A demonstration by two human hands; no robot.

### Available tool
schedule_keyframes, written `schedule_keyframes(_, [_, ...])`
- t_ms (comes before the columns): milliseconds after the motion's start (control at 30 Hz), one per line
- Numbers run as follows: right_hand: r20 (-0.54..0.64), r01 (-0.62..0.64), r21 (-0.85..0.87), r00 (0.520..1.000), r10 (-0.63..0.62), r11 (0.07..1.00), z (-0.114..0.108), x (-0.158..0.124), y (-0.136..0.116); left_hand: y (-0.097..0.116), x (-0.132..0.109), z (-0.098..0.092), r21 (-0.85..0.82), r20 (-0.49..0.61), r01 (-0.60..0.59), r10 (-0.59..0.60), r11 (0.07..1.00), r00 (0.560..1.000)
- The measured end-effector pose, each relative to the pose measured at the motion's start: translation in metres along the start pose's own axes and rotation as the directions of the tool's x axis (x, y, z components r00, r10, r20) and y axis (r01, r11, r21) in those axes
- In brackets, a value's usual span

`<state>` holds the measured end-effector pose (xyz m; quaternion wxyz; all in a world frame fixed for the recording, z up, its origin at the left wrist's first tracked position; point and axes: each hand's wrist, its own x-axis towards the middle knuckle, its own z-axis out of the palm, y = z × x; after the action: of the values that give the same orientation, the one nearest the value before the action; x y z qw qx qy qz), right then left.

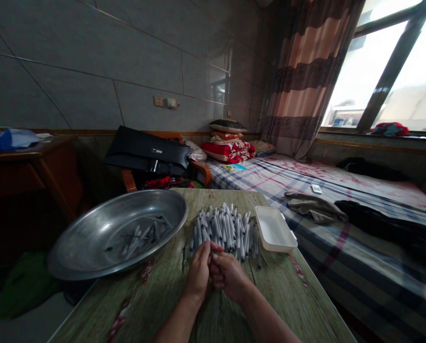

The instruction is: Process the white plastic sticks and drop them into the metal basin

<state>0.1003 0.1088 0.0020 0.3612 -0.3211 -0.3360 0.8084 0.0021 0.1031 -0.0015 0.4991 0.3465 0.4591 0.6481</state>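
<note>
My left hand (200,267) and my right hand (228,273) meet above the table, in front of a pile of slim white tubes with dark ends (224,227). Both hands are closed, fingertips pressed together at one spot. Whatever sits between the fingers is too small and hidden to name. To the left, a wide metal basin (91,228) holds several similar loose tubes (145,238). A white plastic box (275,228) with side clips stands right of the pile; its inside shows no contents.
The wood-patterned table (156,305) borders a bed with a checked sheet (306,252) on the right. Behind it, a wooden chair (129,181) bears a black monitor (148,151). A brown desk (30,166) stands at left. Clothes (313,207) lie on the bed.
</note>
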Motion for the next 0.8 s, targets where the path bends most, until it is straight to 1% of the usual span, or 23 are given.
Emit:
schedule_keyframes(133, [-0.060, 0.004, -0.014, 0.998, -0.005, 1.000, 0.006, -0.001, 0.004, -0.001, -0.001, 0.006, -0.044, -0.038, 0.002, -0.004, 0.999, 0.999])
schedule_keyframes(233, [-0.082, 0.023, -0.025, 0.996, -0.025, 0.999, 0.010, -0.001, 0.006, 0.000, 0.000, 0.010, -0.046, -0.073, -0.043, 0.039, 0.998, 0.997])
schedule_keyframes(333, [-0.096, 0.036, -0.035, 0.995, -0.039, 0.999, 0.013, -0.002, 0.006, 0.001, 0.000, 0.012, -0.018, -0.079, -0.069, 0.067, 0.997, 0.995])
schedule_keyframes(400, [-0.090, 0.036, -0.035, 0.995, -0.039, 0.999, 0.014, -0.002, 0.005, 0.001, 0.000, 0.011, -0.008, -0.072, -0.069, 0.069, 0.998, 0.995])
schedule_keyframes(600, [-0.053, -0.031, -0.021, 0.998, 0.030, 0.999, 0.010, 0.000, 0.005, 0.003, -0.001, 0.008, 0.005, -0.039, -0.079, 0.079, 0.997, 0.996])
schedule_keyframes(800, [-0.028, -0.037, -0.031, 0.999, 0.036, 0.999, 0.010, 0.000, 0.006, 0.004, 0.000, 0.004, -0.016, -0.015, -0.017, 0.017, 1.000, 1.000])
